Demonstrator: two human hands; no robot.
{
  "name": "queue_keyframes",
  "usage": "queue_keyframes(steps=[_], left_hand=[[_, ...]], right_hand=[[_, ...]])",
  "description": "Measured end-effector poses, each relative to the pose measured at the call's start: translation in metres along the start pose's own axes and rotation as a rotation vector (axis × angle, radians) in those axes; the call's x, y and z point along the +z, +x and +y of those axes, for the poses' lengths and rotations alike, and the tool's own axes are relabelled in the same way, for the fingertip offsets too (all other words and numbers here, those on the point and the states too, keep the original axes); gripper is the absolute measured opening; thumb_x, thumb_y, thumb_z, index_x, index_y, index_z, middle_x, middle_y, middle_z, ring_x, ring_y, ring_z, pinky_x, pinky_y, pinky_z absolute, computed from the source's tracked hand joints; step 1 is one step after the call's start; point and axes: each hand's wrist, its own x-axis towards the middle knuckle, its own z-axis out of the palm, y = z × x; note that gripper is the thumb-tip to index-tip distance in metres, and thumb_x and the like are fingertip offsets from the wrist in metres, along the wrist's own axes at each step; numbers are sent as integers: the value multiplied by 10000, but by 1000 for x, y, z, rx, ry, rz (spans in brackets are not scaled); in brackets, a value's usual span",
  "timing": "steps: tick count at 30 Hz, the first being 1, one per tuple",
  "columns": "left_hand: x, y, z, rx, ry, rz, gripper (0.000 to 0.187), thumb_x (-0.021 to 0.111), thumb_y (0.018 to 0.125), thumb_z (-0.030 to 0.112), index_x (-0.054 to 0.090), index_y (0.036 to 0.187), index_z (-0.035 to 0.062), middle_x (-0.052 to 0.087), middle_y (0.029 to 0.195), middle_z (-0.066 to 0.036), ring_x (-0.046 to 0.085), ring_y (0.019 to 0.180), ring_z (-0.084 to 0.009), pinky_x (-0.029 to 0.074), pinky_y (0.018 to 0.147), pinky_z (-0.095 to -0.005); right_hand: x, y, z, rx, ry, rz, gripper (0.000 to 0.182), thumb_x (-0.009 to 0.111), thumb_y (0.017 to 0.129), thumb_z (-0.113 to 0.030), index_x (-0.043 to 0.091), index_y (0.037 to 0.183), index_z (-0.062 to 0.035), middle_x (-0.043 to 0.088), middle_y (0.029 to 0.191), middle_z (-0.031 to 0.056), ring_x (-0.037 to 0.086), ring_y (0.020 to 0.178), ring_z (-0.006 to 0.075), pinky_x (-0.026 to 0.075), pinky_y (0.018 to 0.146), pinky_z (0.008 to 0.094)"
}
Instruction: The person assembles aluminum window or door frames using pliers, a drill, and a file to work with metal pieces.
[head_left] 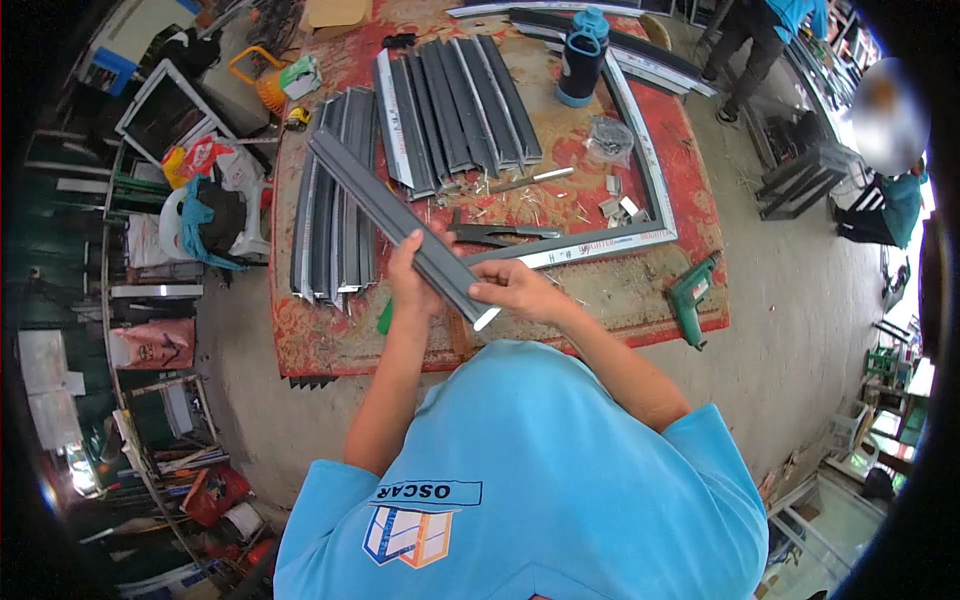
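Observation:
A dark grey metal profile (375, 200) slants across the near left of the table, held up in both hands. My left hand (415, 278) is closed around it at mid-length, fingers partly hidden behind. My right hand (520, 290) grips it near its lower end, thumb on top. Beneath its upper part lies a stack of similar profiles (335, 250). Another row of profiles (460, 115) sits farther back. Just beyond my right hand, part of a frame (620, 240) with printed film rests on the table, with a dark hand tool (500, 233) beside it.
A green power drill (690, 298) lies at the table's right edge. A dark bottle with blue lid (583, 60) stands at the back. A clear bag (610, 140) and small metal pieces (622, 210) lie inside the frame. Other people stand and sit at the right. Crowded shelves line the left.

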Motion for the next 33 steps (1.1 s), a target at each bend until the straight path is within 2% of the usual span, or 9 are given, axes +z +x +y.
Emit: queue_keyframes(steps=[2, 5, 7, 10, 19, 22, 26, 28, 33], left_hand=[[-17, -4, 17, 5, -62, 64, 425, 599, 867, 356, 590, 1125, 19, 658, 946, -144, 650, 861, -297, 546, 788, -420], [-45, -18, 39, 17, -178, 155, 414, 613, 825, 321, 578, 1091, 6, 637, 928, -136, 627, 841, -287, 533, 786, -406], [-69, -29, 51, 102, -251, 291, 390, 599, 836, 350, 581, 1040, 19, 638, 902, -122, 633, 812, -286, 536, 745, -412], [-105, -49, 53, 242, -255, 479, 384, 601, 844, 337, 567, 1049, 14, 636, 917, -121, 634, 827, -276, 536, 756, -414], [-139, -115, 37, 294, -278, 780, 363, 629, 833, 271, 540, 1073, 13, 636, 928, -109, 632, 840, -262, 540, 775, -422], [-140, -129, 31, 262, -259, 798, 318, 625, 833, 248, 561, 1034, 11, 635, 920, -108, 630, 842, -259, 539, 775, -419], [-121, -140, 27, 272, -283, 800, 313, 627, 845, 245, 577, 1030, -3, 639, 928, -116, 631, 860, -260, 534, 803, -403], [-116, -143, 29, 292, -283, 875, 292, 623, 840, 241, 590, 1005, 2, 635, 910, -118, 621, 837, -262, 536, 791, -418], [-107, -156, 42, 342, -303, 907, 341, 636, 842, 279, 584, 1029, -1, 638, 925, -112, 628, 860, -258, 538, 821, -410]], right_hand=[[10, 8, -8, 96, 13, -140, 511, 695, 917, -289, 567, 1282, 46, 670, 1088, 104, 624, 940, 152, 506, 843, 317], [16, 14, -2, 25, -93, -207, 505, 700, 912, -299, 584, 1272, 36, 671, 1087, 90, 631, 910, 153, 527, 790, 323], [5, 17, 15, -113, -232, -180, 448, 703, 905, -291, 632, 1225, 13, 687, 994, 68, 630, 837, 134, 531, 721, 328], [-21, 15, 13, 62, -435, -63, 298, 657, 899, -153, 683, 1157, -5, 682, 796, 79, 615, 723, 109, 514, 679, 315], [-98, 67, 42, 84, -451, 178, 324, 570, 909, -56, 629, 1215, 32, 704, 854, 94, 630, 719, 119, 519, 702, 285], [-94, 92, 51, 44, -561, 148, 309, 599, 869, -95, 667, 1158, -10, 714, 879, 130, 670, 775, 226, 530, 744, 356], [-53, 133, 48, -119, -994, 7, 256, 616, 829, -153, 703, 1048, -54, 705, 964, 181, 672, 893, 365, 525, 797, 449], [-8, 151, 56, -336, -828, -115, 231, 612, 820, -155, 693, 1007, -44, 700, 990, 191, 664, 939, 381, 522, 815, 467], [104, 164, 126, -180, -747, -436, 234, 587, 843, -192, 695, 980, -36, 676, 983, 241, 640, 941, 427, 514, 830, 477]])
